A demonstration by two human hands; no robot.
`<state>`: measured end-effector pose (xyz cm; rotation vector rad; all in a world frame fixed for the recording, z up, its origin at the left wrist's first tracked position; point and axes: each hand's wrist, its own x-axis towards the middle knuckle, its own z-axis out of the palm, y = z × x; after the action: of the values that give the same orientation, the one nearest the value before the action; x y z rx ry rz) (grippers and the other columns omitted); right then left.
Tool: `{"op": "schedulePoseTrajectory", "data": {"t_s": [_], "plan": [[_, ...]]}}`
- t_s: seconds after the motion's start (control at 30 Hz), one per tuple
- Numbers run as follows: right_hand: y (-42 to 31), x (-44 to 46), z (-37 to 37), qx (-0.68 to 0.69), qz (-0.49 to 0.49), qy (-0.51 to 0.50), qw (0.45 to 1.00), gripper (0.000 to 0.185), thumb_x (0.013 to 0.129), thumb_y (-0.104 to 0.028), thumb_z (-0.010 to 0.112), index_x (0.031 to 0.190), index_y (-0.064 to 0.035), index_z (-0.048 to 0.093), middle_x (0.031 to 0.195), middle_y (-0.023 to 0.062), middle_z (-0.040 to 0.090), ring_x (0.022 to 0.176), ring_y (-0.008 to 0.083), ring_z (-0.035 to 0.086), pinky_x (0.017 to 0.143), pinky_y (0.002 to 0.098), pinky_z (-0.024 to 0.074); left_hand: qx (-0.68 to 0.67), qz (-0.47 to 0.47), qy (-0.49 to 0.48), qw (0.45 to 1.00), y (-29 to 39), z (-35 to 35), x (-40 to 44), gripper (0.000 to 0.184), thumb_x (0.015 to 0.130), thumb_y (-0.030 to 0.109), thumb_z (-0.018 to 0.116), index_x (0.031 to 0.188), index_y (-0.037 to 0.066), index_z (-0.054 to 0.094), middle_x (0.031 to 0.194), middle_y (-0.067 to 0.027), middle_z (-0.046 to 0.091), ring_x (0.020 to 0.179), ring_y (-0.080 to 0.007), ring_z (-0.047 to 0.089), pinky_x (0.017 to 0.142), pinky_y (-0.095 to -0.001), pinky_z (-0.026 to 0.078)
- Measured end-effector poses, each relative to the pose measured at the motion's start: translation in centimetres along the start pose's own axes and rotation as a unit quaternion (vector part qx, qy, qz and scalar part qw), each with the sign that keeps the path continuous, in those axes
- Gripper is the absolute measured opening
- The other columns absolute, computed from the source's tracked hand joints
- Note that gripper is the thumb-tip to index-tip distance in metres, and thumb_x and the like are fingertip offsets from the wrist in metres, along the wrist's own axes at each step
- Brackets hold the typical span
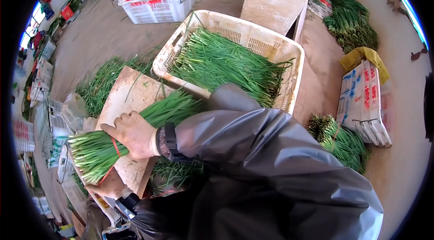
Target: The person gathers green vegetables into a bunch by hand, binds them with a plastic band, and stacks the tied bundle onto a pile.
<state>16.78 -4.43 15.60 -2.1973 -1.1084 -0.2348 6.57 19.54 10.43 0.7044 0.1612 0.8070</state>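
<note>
A thick bunch of green chives (96, 152) lies across a worn board (118, 97), its pale cut ends pointing left. From above, my right hand (135, 135) is closed over the bunch beside a red band (116, 147) that runs around the stalks. Below the bunch, my left hand (110, 186) has its fingers closed near the lower end of the red band and seems to grip it. The fingertips there are partly hidden. The leafy end extends to the right behind my right wrist.
A white plastic crate (296, 59) of loose chives stands beyond the board. Stacked white crates (156, 11) are behind it. More chives (101, 82) lie left of the board, with bundles (339, 143) on the floor at right, near a white crate with red print (360, 97).
</note>
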Motion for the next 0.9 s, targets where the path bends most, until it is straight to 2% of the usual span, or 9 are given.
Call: {"op": "schedulePoseTrajectory", "data": {"t_s": [0.03,0.07,0.1,0.23,0.43,0.57,0.6,0.77,0.9], "plan": [[-0.1,0.3,-0.7,0.023,0.009,0.022,0.999,0.1,0.067,-0.031,0.087,0.151,-0.0009,0.042,0.111,0.0186,0.065,0.107,0.0358,0.065,0.094,0.0476,0.0502,-0.017,0.009,-0.006,1.0,0.2,-0.7,0.4,0.091,0.097,0.068,0.056,0.162,0.008,0.037,0.164,-0.0184,0.041,0.15,-0.0392,0.04,0.123,-0.0594,0.035],[-0.1,0.7,-1.5,0.045,0.017,0.044,0.998,0.101,0.067,-0.031,0.087,0.152,-0.001,0.042,0.111,0.0187,0.065,0.108,0.0358,0.064,0.095,0.0476,0.05,-0.197,-0.12,-0.388,0.892,0.1,-2.2,1.7,0.102,0.094,0.074,0.056,0.164,0.004,0.031,0.168,-0.0197,0.034,0.155,-0.0405,0.032,0.128,-0.0618,0.025],[0.0,1.1,-2.4,0.066,0.025,0.065,0.995,0.101,0.067,-0.031,0.087,0.152,-0.001,0.041,0.112,0.0189,0.064,0.108,0.0359,0.064,0.095,0.0475,0.0498,-0.026,-0.004,0.047,0.999,0.1,4.1,-1.5,0.102,0.096,0.072,0.055,0.164,0.0,0.029,0.168,-0.0206,0.034,0.156,-0.0403,0.03,0.13,-0.0595,0.021],[1.2,2.5,-8.0,0.209,0.032,0.214,0.954,0.102,0.068,-0.029,0.087,0.152,0.002,0.039,0.121,0.0248,0.064,0.116,0.0415,0.063,0.103,0.0509,0.0498,0.014,-0.063,0.038,0.997,-0.6,2.4,-0.6,0.091,0.103,0.068,0.048,0.163,0.002,0.032,0.169,-0.0202,0.032,0.159,-0.0356,0.026,0.131,-0.0541,0.022],[4.8,-1.7,-22.6,0.443,-0.05,0.408,0.796,0.085,0.065,-0.015,0.092,0.14,-0.0003,0.053,0.119,0.0137,0.072,0.111,0.0252,0.068,0.105,0.0413,0.0526,0.086,-0.16,0.066,0.981,-3.5,0.7,0.3,0.069,0.112,0.056,0.036,0.161,0.006,0.04,0.167,-0.0184,0.038,0.157,-0.0335,0.032,0.129,-0.0488,0.027],[7.2,-11.7,-32.8,0.548,-0.035,0.4,0.734,0.031,0.1,-0.008,0.067,0.13,-0.0023,0.063,0.107,0.0085,0.072,0.089,0.022,0.072,0.08,0.0362,0.0624,0.153,-0.221,0.026,0.963,-5.8,-1.9,2.2,0.065,0.113,0.052,0.038,0.16,0.008,0.04,0.166,-0.0158,0.04,0.155,-0.0331,0.035,0.127,-0.0479,0.029],[7.8,-14.7,-35.4,0.384,-0.027,0.473,0.792,0.039,0.097,-0.007,0.07,0.134,0.0004,0.06,0.111,0.0086,0.071,0.093,0.0209,0.071,0.085,0.035,0.061,0.171,-0.232,0.017,0.957,-6.4,-2.2,2.4,0.064,0.113,0.051,0.038,0.16,0.008,0.041,0.165,-0.0157,0.041,0.154,-0.0331,0.037,0.127,-0.0476,0.03],[8.1,-33.6,-44.7,0.133,0.292,0.524,0.789,0.056,0.085,-0.018,0.085,0.132,0.0003,0.061,0.12,0.0094,0.072,0.107,0.0188,0.069,0.1,0.0335,0.0542,0.244,-0.275,-0.024,0.93,-10.6,-2.7,3.3,0.059,0.113,0.046,0.041,0.158,0.009,0.045,0.162,-0.0166,0.045,0.151,-0.0327,0.041,0.125,-0.0465,0.032],[2.5,-47.0,-45.1,-0.089,0.432,0.406,0.8,0.059,0.081,-0.022,0.086,0.132,-0.002,0.064,0.115,0.0079,0.075,0.106,0.0193,0.069,0.099,0.0348,0.0529,0.345,-0.262,-0.177,0.884,-15.8,-3.9,3.4,0.054,0.111,0.039,0.045,0.152,0.006,0.053,0.154,-0.0172,0.052,0.141,-0.0311,0.05,0.12,-0.0428,0.038]]}}
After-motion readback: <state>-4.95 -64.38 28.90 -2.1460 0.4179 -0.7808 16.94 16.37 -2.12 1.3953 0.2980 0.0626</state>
